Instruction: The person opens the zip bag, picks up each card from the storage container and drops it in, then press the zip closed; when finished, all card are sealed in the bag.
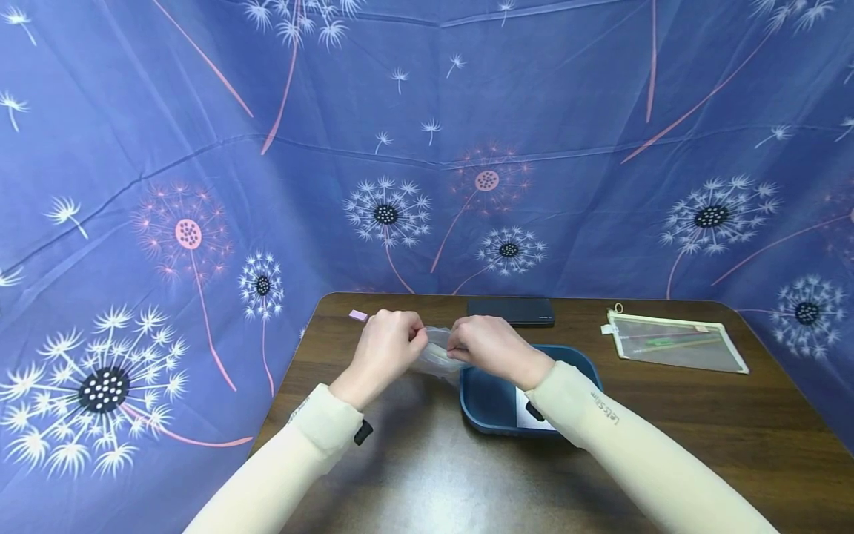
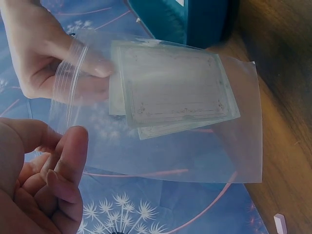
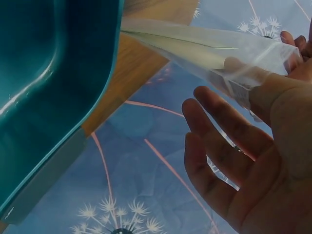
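A clear zip bag (image 2: 214, 156) hangs between my two hands over the table, left of a dark blue bin (image 1: 485, 423). Inside it lie several pale note cards (image 2: 175, 87) with patterned borders, loosely stacked and slightly fanned. My left hand (image 1: 388, 341) pinches the bag's ridged mouth between thumb and index finger. My right hand (image 1: 497, 347) has its thumb and index finger past the zip strip, seen through the plastic, and pinches the cards' near edge. Its other fingers (image 3: 209, 141) stay spread outside the bag.
White paper (image 1: 527, 415) lies in the bin. Behind it sits a flat black case (image 1: 510, 311). A mesh zip pouch (image 1: 680, 343) with pens lies to the right, and a small pink block (image 1: 358, 316) at the back left. Dandelion-print cloth (image 1: 427, 148) hangs around the wooden table (image 1: 414, 475).
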`<state>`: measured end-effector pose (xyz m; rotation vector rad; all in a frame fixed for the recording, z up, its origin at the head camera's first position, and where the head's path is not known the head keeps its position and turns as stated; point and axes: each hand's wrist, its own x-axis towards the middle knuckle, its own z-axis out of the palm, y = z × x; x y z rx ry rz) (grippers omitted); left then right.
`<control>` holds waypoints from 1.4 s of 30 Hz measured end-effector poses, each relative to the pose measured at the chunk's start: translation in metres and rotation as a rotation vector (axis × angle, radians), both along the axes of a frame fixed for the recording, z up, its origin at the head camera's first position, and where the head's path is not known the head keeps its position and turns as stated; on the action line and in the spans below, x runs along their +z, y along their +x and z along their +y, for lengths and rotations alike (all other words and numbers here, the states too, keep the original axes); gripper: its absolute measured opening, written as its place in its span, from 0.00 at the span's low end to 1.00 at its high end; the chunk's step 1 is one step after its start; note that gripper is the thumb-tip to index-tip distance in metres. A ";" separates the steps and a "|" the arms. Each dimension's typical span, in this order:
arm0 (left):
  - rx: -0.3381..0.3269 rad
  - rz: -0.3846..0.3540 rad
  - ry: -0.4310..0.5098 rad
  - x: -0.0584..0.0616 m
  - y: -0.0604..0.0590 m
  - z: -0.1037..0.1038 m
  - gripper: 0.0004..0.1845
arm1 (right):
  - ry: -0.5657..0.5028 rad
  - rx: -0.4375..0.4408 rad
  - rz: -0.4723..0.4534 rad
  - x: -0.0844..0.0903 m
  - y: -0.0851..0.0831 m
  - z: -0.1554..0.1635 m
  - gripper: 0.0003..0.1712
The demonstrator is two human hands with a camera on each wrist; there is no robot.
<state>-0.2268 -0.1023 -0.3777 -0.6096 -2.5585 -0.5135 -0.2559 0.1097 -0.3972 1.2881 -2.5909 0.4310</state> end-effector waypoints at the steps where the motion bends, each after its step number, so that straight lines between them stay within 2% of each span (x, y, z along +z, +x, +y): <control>1: -0.001 0.000 0.000 0.000 0.000 0.000 0.09 | 0.002 -0.003 0.008 -0.001 0.000 0.000 0.05; 10: -0.003 -0.011 0.013 0.001 0.001 0.000 0.09 | -0.016 0.014 0.026 -0.005 0.000 -0.001 0.12; 15: 0.006 -0.023 0.014 0.001 0.000 0.000 0.09 | -0.016 0.023 0.026 -0.001 0.002 0.001 0.07; 20: 0.009 -0.005 0.009 0.001 0.000 -0.001 0.09 | -0.025 0.020 0.000 0.008 0.005 0.004 0.01; 27: 0.006 0.002 0.015 0.001 -0.001 -0.002 0.09 | -0.106 -0.037 -0.003 0.022 0.009 0.014 0.03; 32: 0.008 -0.001 0.018 0.001 -0.001 -0.002 0.09 | -0.127 -0.098 0.016 0.024 0.006 0.028 0.05; 36: 0.009 -0.007 0.023 0.001 0.000 -0.002 0.10 | -0.101 -0.150 -0.008 0.020 0.003 0.042 0.05; 42: 0.007 -0.007 0.026 0.001 -0.001 -0.003 0.10 | -0.031 -0.214 -0.070 0.003 -0.003 0.063 0.05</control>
